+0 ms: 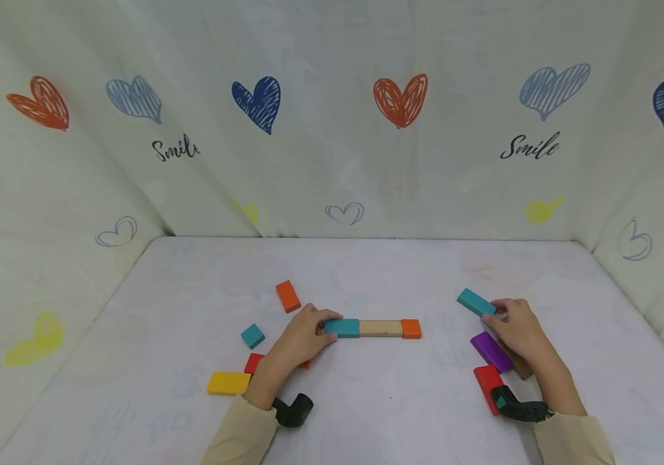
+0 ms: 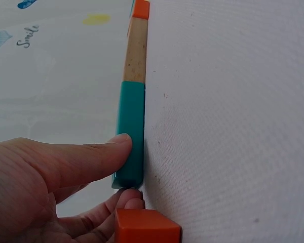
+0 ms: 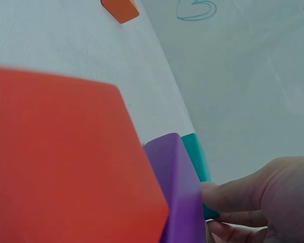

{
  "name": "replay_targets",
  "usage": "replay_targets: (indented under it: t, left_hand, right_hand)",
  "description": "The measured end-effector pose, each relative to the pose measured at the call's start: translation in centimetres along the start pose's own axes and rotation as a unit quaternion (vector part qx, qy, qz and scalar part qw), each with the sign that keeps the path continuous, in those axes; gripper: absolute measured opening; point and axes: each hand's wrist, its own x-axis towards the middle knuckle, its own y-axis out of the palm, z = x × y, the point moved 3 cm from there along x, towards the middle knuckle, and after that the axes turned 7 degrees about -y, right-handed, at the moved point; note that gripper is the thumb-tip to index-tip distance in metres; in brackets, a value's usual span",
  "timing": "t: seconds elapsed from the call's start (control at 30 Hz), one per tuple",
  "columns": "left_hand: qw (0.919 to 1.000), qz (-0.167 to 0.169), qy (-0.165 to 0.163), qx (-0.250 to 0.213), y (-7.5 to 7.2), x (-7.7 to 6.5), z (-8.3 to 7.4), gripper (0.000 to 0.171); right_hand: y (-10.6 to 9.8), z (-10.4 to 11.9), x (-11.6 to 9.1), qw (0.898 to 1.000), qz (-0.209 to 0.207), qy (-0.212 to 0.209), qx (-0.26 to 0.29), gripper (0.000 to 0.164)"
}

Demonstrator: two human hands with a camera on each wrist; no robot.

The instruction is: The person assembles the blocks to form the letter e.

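Note:
My left hand (image 1: 301, 334) pinches the near end of a teal block (image 1: 343, 328), its thumb (image 2: 109, 154) on one side in the left wrist view. That block lies end to end with a plain wooden block (image 1: 381, 329) and a small orange block (image 1: 411, 329), forming a straight row. On the right, my right hand (image 1: 520, 328) grips the end of another teal block (image 1: 475, 301) between thumb and fingers. Below that hand lie a purple block (image 1: 491, 352), a partly covered brown block (image 1: 517, 361) and a red block (image 1: 486, 382), which looms large in the right wrist view.
Around the left forearm are an orange block (image 1: 288, 296), a small teal block (image 1: 253, 336), a yellow block (image 1: 228, 383) and a partly hidden red block (image 1: 253, 361). The white table (image 1: 390, 413) ends at a curtain (image 1: 320, 161) printed with hearts.

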Motion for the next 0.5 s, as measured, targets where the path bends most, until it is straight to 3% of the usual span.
replay_targets:
  t: [0.5]
  left_hand:
    - [1.0, 0.001, 0.004, -0.003, 0.0, -0.03, 0.03, 0.033]
  right_hand:
    - [-0.21, 0.07, 0.18, 1.0, 0.018, 0.012, 0.002, 0.043]
